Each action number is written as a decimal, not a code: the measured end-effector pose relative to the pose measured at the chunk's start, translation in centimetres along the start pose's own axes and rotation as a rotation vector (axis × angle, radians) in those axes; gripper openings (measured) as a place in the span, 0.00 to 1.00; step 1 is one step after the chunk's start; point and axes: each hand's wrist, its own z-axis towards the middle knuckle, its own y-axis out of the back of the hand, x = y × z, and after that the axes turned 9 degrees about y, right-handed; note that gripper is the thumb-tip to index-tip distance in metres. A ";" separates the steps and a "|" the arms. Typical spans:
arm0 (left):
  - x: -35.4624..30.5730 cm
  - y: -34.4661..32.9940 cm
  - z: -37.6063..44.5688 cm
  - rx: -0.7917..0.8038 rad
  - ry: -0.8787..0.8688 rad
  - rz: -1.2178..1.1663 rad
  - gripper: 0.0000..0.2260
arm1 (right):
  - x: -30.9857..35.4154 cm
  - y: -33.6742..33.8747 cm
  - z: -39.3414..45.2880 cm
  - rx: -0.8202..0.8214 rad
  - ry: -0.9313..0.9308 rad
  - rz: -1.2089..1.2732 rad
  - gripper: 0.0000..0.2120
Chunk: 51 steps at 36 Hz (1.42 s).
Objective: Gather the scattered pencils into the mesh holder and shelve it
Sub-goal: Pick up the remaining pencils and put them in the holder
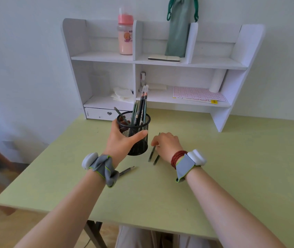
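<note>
A black mesh holder (139, 144) stands on the green table (214, 167) with several dark pencils (140, 108) upright in it. My left hand (121, 138) grips the holder from the left, thumb across its front. Just right of the holder, my right hand (167, 144) lies palm down with fingers curled over two dark pencils (151, 154) lying on the table; whether it pinches them I cannot tell. Another pencil (126, 170) lies by my left wrist.
A white desktop shelf (235, 83) stands at the back of the table, holding a pink bottle (125, 34), a green pouch (178, 27), a sticker sheet (198, 94), tissues (122, 94) and a small drawer (103, 113).
</note>
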 end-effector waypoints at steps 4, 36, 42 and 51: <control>0.1 0.1 0.1 0.001 -0.005 -0.008 0.32 | 0.1 -0.8 0.5 0.027 0.024 -0.053 0.17; -0.7 1.7 0.1 -0.030 -0.002 -0.027 0.33 | 0.2 1.4 2.8 -0.196 0.087 -0.036 0.15; -0.9 1.0 0.0 -0.017 0.000 -0.013 0.32 | -0.1 5.1 2.2 -0.461 -0.014 0.416 0.14; -1.5 -0.8 -0.8 0.024 -0.019 0.017 0.32 | 2.2 12.4 0.0 -0.798 0.043 1.119 0.11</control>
